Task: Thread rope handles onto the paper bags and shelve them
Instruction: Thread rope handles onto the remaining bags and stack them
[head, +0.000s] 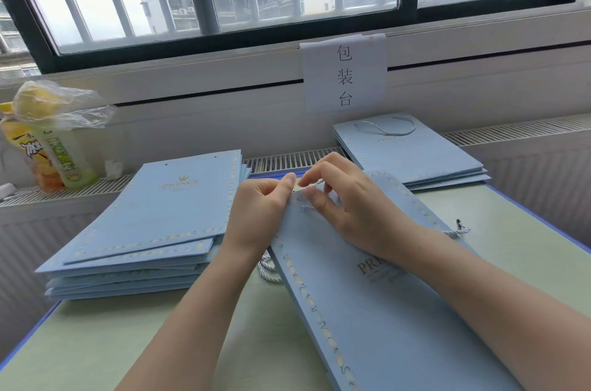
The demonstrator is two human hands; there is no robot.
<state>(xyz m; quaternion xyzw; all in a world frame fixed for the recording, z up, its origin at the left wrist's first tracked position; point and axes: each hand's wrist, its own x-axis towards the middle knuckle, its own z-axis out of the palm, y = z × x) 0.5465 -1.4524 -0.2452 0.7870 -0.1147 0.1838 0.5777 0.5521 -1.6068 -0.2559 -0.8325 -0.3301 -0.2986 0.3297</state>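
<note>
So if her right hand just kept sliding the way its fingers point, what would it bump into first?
Most likely the left hand. The right hand points leftward across the top edge of the bag, its fingertips almost meeting the left thumb. Beyond that lies the stack of unthreaded bags, though depth is hard to judge.

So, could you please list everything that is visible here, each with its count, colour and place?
bag being threaded: one, light blue with gold print, flat on the table in front, under both hands
rope: one, white-blue twisted, at the bag's top edge; ends show at both sides of the bag
unthreaded bags: one stack, light blue, left on the table, holes bare
finished bags: one stack, light blue, far right, rope handle on top
table: one, pale green with blue edge
paper sign: one, white with black characters, taped under the window
drink bottle: one, green-yellow, on the left ledge, in a plastic bag
left hand: grips the bag's top edge
right hand: pinches the rope
</note>
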